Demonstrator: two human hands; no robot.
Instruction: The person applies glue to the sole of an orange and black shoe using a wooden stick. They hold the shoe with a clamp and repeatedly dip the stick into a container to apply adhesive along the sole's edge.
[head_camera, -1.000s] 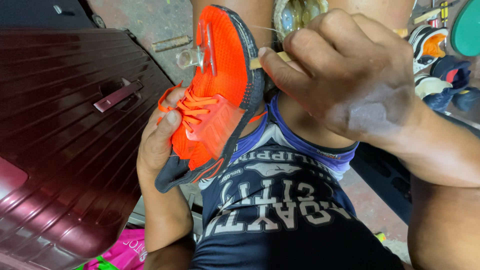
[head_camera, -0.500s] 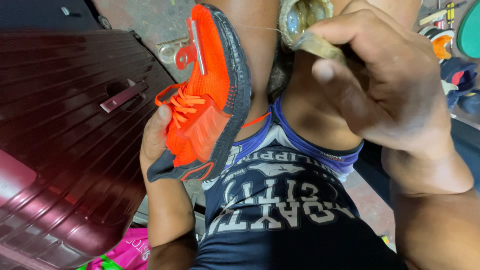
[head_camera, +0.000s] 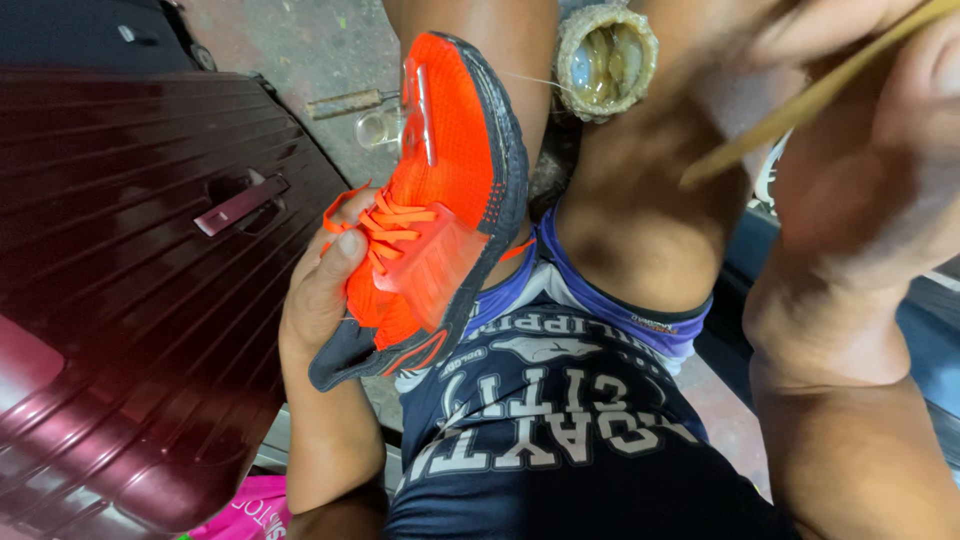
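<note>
Six items, listed by size, each placed against the orange shoe.

1. Dark maroon ribbed hard-shell suitcase (head_camera: 130, 300), lying flat to the left of the shoe, its recessed handle facing up; the shoe's laces overhang its right edge.

2. Navy sleeveless jersey with white block lettering and purple trim (head_camera: 550, 440), directly below and to the right of the shoe; the shoe's heel rests against its upper hem.

3. Right hand (head_camera: 880, 150), well to the right of the shoe and above it, close to the camera and blurred. Its fingers are closed round a thin tan wooden stick (head_camera: 800, 105), which slants down to the left, its lower end pointing toward the shoe without touching it.

4. Bright orange mesh running shoe with dark grey sole edge and orange laces (head_camera: 440, 210), held toe-up and tilted, between the suitcase and the person's bare knee.

5. Left hand (head_camera: 325, 285), at the shoe's left side, wrapped under the upper from behind; the thumb presses on the laces, and the remaining fingers are hidden behind the shoe.

6. Round open tin crusted with dried yellowish glue (head_camera: 606, 62), just above and right of the shoe's toe, sitting between the knees, amber contents visible.
</note>
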